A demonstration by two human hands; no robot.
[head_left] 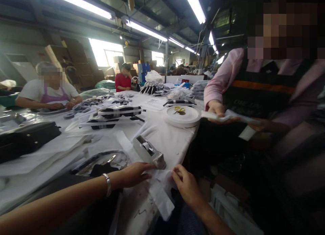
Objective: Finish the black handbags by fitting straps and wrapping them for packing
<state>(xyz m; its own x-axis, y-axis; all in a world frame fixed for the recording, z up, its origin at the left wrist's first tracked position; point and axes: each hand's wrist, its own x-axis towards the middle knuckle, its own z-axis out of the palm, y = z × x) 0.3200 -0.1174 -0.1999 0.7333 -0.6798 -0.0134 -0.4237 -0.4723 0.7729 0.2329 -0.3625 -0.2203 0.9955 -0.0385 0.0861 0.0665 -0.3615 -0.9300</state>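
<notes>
A thin, whitish translucent strip (161,196) hangs over the near corner of the table between my hands. My right hand (187,185) pinches its upper right edge between thumb and fingertips. At the strip's upper left edge is my left hand (135,174), a silver bracelet on its wrist, its thumb and fingers closing on the sheet. Just beyond my fingertips stands a grey tape dispenser (148,149). A dark bag part with a metal clasp (106,165) lies left of it, partly hidden behind my left forearm.
A white roll (182,117) with yellow-handled scissors (179,109) lies near the table's right edge. Wrapped black pieces (119,111) and a black bag (27,138) are on the left. A co-worker (264,89) stands close at right, holding white material; others sit across the table.
</notes>
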